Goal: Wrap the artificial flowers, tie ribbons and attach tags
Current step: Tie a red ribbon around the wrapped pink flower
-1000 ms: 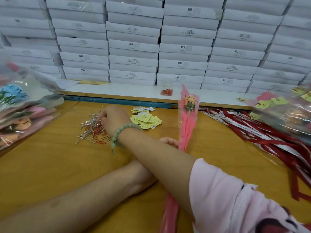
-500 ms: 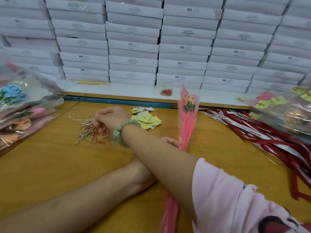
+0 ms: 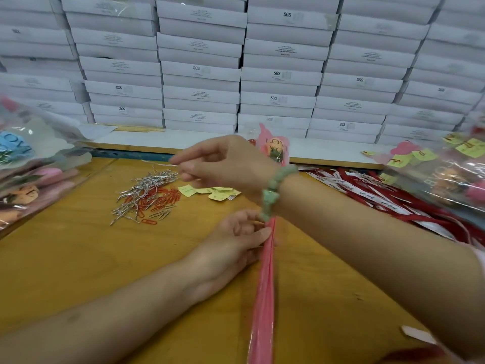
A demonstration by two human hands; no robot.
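Right hand (image 3: 223, 166) above bench (image 3: 65, 258), pinching 1 wire tie (image 3: 160, 163) | left hand (image 3: 233, 243) gripping wrapped flower (image 3: 263, 298); flower lies mid-bench, near edge to far edge | tie pile (image 3: 147, 190) far-left

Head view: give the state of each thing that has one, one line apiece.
Right hand: above the table, pinching one silver tie.
Left hand: gripping the wrapped flower at its stem.
Wrapped flower: wrap bunched at the stem, no tag seen.
Tie pile: loose heap on the table.
Yellow tags: loose, unattached.
Red ribbons: lying loose, untied.
White boxes: stacked, closed.
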